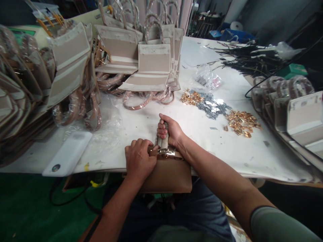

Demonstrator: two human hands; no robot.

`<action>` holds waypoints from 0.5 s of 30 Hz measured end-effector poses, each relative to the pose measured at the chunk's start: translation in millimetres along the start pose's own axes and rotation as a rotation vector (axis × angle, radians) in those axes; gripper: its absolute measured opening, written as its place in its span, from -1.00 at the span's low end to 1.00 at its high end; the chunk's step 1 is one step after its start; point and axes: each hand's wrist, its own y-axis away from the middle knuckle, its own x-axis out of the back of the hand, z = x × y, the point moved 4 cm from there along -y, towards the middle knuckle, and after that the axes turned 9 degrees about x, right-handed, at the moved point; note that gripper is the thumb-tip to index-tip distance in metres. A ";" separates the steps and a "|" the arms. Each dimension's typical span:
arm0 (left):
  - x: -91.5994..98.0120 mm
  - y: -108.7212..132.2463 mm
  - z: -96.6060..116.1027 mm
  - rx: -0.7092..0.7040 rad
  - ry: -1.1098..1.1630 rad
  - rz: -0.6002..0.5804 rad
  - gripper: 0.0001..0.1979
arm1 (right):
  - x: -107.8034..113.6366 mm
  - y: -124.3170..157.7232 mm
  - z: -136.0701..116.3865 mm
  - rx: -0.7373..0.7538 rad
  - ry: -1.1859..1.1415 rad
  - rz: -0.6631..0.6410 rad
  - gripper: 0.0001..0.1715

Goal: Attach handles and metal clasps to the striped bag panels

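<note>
A brown handbag panel (166, 174) lies over the front edge of the table, above my lap. Across its upper part runs a strap with a shiny metal clasp (166, 152). My left hand (140, 159) is closed over the left side of the panel, with fingertips at the strap. My right hand (171, 131) is wrapped round a tool with a pale grey grip (163, 142), held upright over the clasp. The tool's working end is hidden, so its exact kind cannot be made out.
Handbag panels with plastic-wrapped handles (153, 60) stand stacked at the back and left, with more panels (304, 114) at right. Gold metal pieces (243, 122) and silver plates (213, 105) lie in piles. A white power bank-like block (69, 153) sits front left; black strips (252, 57) lie far right.
</note>
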 end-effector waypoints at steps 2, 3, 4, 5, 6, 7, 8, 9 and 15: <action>-0.1 0.0 0.3 0.003 0.001 -0.003 -0.87 | 0.2 0.1 0.5 0.001 0.004 0.001 -0.56; -0.4 0.0 0.2 0.005 0.000 -0.005 -0.87 | 0.0 0.3 0.6 0.003 0.005 0.001 -0.56; -0.8 0.1 -0.1 0.007 -0.002 -0.007 -0.87 | -0.2 0.6 0.6 0.006 0.005 0.002 -0.56; -1.3 0.2 -0.5 0.009 -0.005 -0.009 -0.86 | -0.7 0.9 0.6 0.009 0.007 0.002 -0.55; -1.8 0.2 -0.8 0.012 -0.007 -0.010 -0.86 | -1.2 1.3 0.7 0.007 0.010 0.004 -0.54; -2.4 0.3 -1.1 0.015 -0.008 -0.012 -0.86 | -1.9 1.8 0.7 0.004 0.014 0.006 -0.53; -2.8 0.4 -1.3 0.017 -0.007 -0.014 -0.86 | -2.6 2.3 0.7 0.000 0.019 0.008 -0.52; -3.2 0.4 -1.4 0.020 -0.005 -0.017 -0.86 | -3.4 3.0 0.5 -0.005 0.025 0.010 -0.52; -4.4 0.2 -1.7 0.020 -0.008 -0.019 -0.86 | -3.9 4.9 1.9 -0.001 0.041 0.008 -0.53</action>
